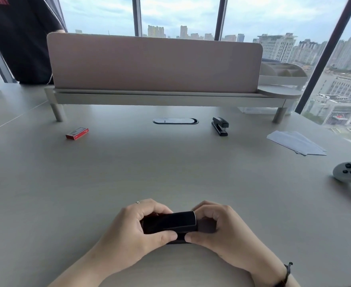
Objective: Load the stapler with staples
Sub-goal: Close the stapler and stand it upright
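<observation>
desk (129,162): big grey top, mostly bare in the middle, everything else is spread out around the edges

screen (154,63): pinkish divider on a riser at the back, someone in a dark shirt (19,38) standing behind its left end

papers (296,142): small fan of white sheets far right, nobody's touching them

controller (349,172): grey gamepad-looking thing at the right edge, just parked there

stapler (170,224): black one, lying sideways down near the front edge, held between both hands. Looks closed from here, can't see any open tray or staples in it

spare stapler (220,125): second black one sitting way back near the riser, untouched

left hand (141,226): wrapped round the left end of the stapler, thumb pressed on the near side

right hand (214,226): curled over the right end, thumb nearly meeting the other thumb, so both are gripping it

box (77,133): little red staple box, far left and well apart from the hands, looks shut

progress: honestly early days I'd say. Stapler's in hand, but it's not open as far as I can see and the staples are in the box over there. Left to do: pop it open, fetch a strip, drop it in, close up.
</observation>
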`<state>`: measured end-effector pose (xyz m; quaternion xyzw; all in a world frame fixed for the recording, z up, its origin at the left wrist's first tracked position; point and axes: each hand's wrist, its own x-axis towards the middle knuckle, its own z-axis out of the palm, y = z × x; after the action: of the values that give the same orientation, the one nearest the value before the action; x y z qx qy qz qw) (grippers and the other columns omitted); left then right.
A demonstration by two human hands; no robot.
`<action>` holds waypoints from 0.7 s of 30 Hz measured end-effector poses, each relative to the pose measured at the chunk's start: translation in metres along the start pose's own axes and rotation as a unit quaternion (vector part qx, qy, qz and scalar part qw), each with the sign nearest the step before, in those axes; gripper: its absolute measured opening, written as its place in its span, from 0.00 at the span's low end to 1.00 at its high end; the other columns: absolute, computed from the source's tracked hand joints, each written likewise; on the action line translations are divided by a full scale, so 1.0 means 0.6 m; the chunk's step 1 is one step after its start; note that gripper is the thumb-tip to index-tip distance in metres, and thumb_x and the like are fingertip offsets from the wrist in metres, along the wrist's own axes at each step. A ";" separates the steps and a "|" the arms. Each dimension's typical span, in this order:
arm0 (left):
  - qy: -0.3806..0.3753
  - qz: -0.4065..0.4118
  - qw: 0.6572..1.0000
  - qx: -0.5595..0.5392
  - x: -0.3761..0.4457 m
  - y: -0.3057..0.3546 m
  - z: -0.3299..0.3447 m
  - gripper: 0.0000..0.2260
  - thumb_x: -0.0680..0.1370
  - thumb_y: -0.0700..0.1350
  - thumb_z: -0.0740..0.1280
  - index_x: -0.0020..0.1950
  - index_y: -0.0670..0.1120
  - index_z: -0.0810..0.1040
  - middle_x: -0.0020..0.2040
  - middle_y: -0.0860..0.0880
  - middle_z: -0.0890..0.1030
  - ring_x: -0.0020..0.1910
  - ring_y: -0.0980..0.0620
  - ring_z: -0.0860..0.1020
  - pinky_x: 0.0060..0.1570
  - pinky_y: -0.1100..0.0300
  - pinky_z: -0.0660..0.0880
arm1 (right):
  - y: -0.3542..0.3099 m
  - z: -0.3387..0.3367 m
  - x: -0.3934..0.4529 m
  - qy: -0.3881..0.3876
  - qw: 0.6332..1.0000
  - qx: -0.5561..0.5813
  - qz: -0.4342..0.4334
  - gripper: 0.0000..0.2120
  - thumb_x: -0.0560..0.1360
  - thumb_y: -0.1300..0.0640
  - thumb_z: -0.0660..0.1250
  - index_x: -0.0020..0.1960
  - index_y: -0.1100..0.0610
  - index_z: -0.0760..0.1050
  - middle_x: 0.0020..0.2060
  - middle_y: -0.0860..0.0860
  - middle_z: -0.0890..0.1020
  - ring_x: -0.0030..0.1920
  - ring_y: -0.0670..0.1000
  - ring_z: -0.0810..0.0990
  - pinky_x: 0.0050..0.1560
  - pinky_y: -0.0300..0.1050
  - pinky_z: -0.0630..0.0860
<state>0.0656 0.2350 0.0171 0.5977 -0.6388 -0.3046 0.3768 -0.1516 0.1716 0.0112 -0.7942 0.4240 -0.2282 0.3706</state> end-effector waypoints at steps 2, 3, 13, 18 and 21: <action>-0.001 0.005 1.000 0.000 0.000 0.001 0.000 0.12 0.68 0.44 0.80 0.46 0.58 0.84 0.44 0.57 0.85 0.45 0.56 0.82 0.42 0.71 0.75 | 0.002 0.001 0.001 -0.001 1.000 -0.008 0.004 0.08 0.66 0.50 0.76 0.44 0.50 0.84 0.48 0.44 0.83 0.47 0.46 0.82 0.51 0.51 0.79; -0.001 0.007 1.000 0.000 0.000 0.000 0.000 0.12 0.68 0.44 0.80 0.46 0.57 0.84 0.44 0.57 0.85 0.45 0.56 0.82 0.42 0.71 0.74 | 0.002 0.002 0.002 0.001 1.000 -0.014 0.002 0.08 0.66 0.49 0.76 0.44 0.50 0.84 0.48 0.43 0.82 0.47 0.46 0.82 0.51 0.49 0.79; -0.003 0.031 0.999 0.020 0.001 -0.001 0.002 0.10 0.68 0.44 0.80 0.45 0.56 0.85 0.45 0.55 0.84 0.46 0.56 0.81 0.42 0.73 0.73 | 0.006 0.009 0.003 0.005 0.997 -0.079 -0.023 0.09 0.70 0.49 0.74 0.43 0.54 0.80 0.45 0.47 0.80 0.51 0.44 0.77 0.46 0.31 0.70; 0.000 0.037 0.999 0.035 0.001 -0.001 0.003 0.10 0.68 0.45 0.80 0.46 0.56 0.84 0.45 0.55 0.84 0.47 0.56 0.81 0.41 0.73 0.72 | 0.004 0.009 0.002 0.006 0.997 -0.077 -0.015 0.08 0.70 0.49 0.75 0.43 0.53 0.81 0.46 0.46 0.80 0.51 0.44 0.77 0.46 0.32 0.71; 0.000 0.039 0.999 0.035 0.002 -0.003 0.003 0.11 0.68 0.45 0.80 0.45 0.57 0.84 0.45 0.54 0.84 0.46 0.56 0.81 0.41 0.73 0.72 | 0.002 0.008 0.002 0.006 0.997 -0.070 -0.009 0.08 0.69 0.49 0.75 0.43 0.52 0.81 0.46 0.46 0.81 0.50 0.44 0.77 0.46 0.34 0.72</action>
<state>0.0651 0.2335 0.0146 0.5849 -0.6719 -0.2670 0.3676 -0.1482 0.1719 0.0074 -0.8207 0.4341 -0.2054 0.3094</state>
